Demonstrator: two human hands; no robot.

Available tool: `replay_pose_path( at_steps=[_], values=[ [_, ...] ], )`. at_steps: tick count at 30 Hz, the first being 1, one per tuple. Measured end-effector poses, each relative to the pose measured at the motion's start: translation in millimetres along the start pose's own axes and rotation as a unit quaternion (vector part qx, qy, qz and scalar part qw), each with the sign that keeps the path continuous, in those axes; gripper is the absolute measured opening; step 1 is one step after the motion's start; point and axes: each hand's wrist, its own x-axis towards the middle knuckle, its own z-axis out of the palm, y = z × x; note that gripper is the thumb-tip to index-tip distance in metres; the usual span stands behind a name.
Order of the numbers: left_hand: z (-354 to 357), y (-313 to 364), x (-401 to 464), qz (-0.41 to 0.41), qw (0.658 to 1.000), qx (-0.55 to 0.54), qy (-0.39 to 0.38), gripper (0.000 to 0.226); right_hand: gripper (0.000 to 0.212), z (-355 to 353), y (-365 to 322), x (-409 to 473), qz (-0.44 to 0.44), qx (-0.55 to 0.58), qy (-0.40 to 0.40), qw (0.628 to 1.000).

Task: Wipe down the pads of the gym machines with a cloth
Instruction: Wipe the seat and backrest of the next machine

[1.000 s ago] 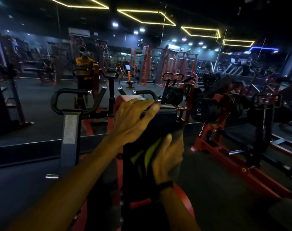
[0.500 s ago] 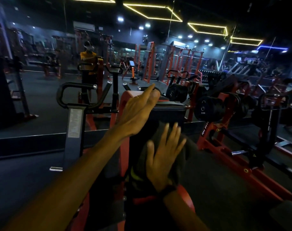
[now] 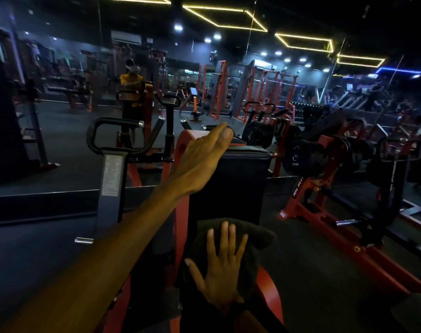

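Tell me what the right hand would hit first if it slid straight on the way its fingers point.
The right hand, flat on the cloth, points up the black pad. The bare pad face looks free up to its top edge, though depth is hard to judge.

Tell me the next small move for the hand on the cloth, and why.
Probably slide the right hand with the cloth back up the pad. The cloth sits low on the pad under flat fingers, the upper face is bare, and the left hand rests at the top edge.
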Motion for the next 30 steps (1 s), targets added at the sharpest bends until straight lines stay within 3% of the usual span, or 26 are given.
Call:
replay_pose_path(
  at_steps=[4,7,12,15,18,20,23,27,30],
  values=[
    [-5,4,-3,-0.029,0.999,-0.009,-0.024,0.133,0.072,0,-2,3,-0.039,-0.007,-0.001,0.999],
    [-17,6,-1,-0.042,0.994,-0.094,-0.032,0.136,0.067,-3,-11,29,-0.053,-0.014,0.008,0.998],
    [-38,12,2,-0.021,0.994,-0.102,0.028,0.141,0.071,-18,-39,101,-0.073,-0.082,0.011,0.994],
    [-37,11,-1,-0.007,0.997,-0.07,0.044,0.13,0.071,-32,-51,151,-0.076,-0.097,0.01,0.992],
    [-35,12,-4,0.0,0.998,-0.045,0.043,0.095,0.077,-35,-54,170,-0.107,-0.13,-0.008,0.986],
    [-32,8,-4,0.001,0.997,-0.058,0.044,0.077,0.071,-30,-51,154,-0.109,-0.14,-0.012,0.984],
    [-28,-2,-4,0.013,0.996,-0.072,0.05,0.073,0.064,-13,-42,96,-0.132,-0.137,-0.031,0.981],
    [-21,-8,-4,0.061,0.997,-0.022,0.035,0.053,0.062,2,-16,12,-0.173,-0.104,-0.053,0.978],
    [-12,-9,-1,0.085,0.994,0.052,0.043,0.05,0.06,4,3,-16,-0.162,-0.075,-0.047,0.983]
  ],
)
